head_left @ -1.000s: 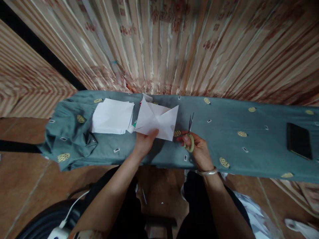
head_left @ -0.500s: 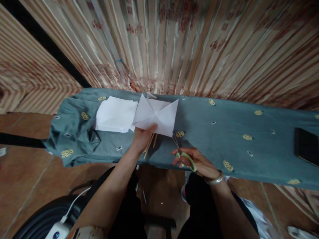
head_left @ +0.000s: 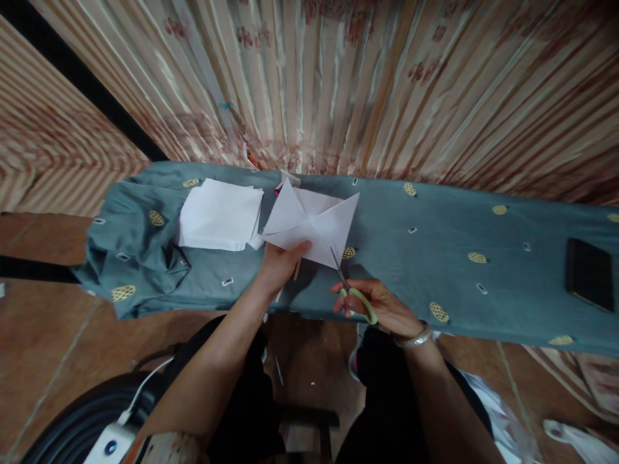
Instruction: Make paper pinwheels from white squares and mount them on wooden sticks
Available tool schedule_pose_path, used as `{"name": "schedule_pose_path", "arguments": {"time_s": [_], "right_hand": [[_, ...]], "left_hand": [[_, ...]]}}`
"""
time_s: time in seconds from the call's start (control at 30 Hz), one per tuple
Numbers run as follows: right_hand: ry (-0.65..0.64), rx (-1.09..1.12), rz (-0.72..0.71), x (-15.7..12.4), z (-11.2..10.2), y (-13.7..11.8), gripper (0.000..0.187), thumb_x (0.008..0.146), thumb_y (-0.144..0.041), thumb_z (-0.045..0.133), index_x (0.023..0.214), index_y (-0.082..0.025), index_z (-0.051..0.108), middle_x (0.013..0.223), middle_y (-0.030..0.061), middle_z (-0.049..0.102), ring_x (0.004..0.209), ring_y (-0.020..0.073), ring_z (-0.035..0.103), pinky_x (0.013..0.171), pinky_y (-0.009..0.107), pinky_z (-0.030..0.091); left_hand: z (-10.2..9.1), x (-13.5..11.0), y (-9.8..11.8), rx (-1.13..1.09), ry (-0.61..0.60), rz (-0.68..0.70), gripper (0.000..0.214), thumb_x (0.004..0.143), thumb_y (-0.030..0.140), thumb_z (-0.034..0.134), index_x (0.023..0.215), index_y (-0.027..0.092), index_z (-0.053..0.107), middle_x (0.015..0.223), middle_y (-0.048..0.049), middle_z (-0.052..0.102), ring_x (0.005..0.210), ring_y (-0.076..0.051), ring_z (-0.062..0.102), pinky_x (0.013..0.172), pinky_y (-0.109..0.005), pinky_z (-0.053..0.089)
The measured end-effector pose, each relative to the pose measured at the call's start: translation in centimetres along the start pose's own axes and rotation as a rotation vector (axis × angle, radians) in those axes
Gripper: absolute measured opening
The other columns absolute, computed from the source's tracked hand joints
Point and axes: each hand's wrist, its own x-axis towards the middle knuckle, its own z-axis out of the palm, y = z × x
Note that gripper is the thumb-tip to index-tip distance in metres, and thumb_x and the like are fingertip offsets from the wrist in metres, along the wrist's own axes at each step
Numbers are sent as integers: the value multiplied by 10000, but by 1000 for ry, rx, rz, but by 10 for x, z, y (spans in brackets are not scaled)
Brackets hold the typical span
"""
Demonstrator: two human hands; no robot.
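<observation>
A white sheet of paper [head_left: 323, 222] with slits running in from its corners is pinched along its near edge by my left hand [head_left: 280, 265], thumb on top. My right hand [head_left: 374, 306] grips scissors [head_left: 358, 301] with pale green handles, fingers through the loops. Their blades lie at the paper's near right corner, one of them over the sheet. Thin wooden sticks [head_left: 296, 269] lie on the cloth, partly covered by my left hand and the paper. Left of it rests a stack of white paper [head_left: 220, 216].
A green cloth with yellow pineapple prints [head_left: 377, 232] covers the narrow table. At its right end lies a dark phone-like object [head_left: 590, 274]. Pleated curtains [head_left: 338, 90] hang behind. Below left are a white power strip [head_left: 112, 444] and a black coiled object [head_left: 72, 419].
The paper has shifted slightly right in view with my left hand. The scissors have come closer, so that a blade now overlaps the near right corner.
</observation>
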Motion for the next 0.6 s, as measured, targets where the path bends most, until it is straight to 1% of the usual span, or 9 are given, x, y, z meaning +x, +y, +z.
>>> {"name": "schedule_pose_path", "arguments": {"time_s": [0.17, 0.37, 0.47, 0.6], "right_hand": [[-10, -6, 6, 0, -1, 0, 546, 712, -534, 754, 1039, -117, 625, 794, 41, 667, 631, 106, 567, 606, 261, 465], [-17, -17, -6, 0, -3, 2, 553, 707, -524, 759, 1052, -113, 623, 804, 43, 671, 651, 114, 572, 655, 282, 464], [-11, -37, -19, -1, -2, 3, 524, 735, -526, 735, 1049, -121, 626, 814, 48, 677, 656, 124, 575, 660, 297, 464], [-10, -36, -8, -1, -1, 2, 517, 730, -531, 734, 1033, -126, 624, 795, 41, 661, 650, 130, 578, 649, 303, 478]], "left_hand": [[0, 0, -1, -7, -8, 3, 454, 601, 322, 768, 1003, 127, 686, 1081, -113, 730, 977, -237, 660, 929, -391, 517], [-1, 0, -4, -34, -16, -7, 449, 604, 318, 776, 1005, 135, 692, 1067, -102, 736, 967, -233, 665, 927, -390, 522], [-1, 0, -4, -38, -32, 4, 444, 612, 325, 775, 1005, 137, 693, 1070, -98, 736, 987, -235, 661, 945, -391, 514], [-1, 0, -3, -26, -27, 5, 455, 606, 315, 775, 1016, 136, 688, 1081, -100, 734, 991, -235, 660, 947, -389, 512]]}}
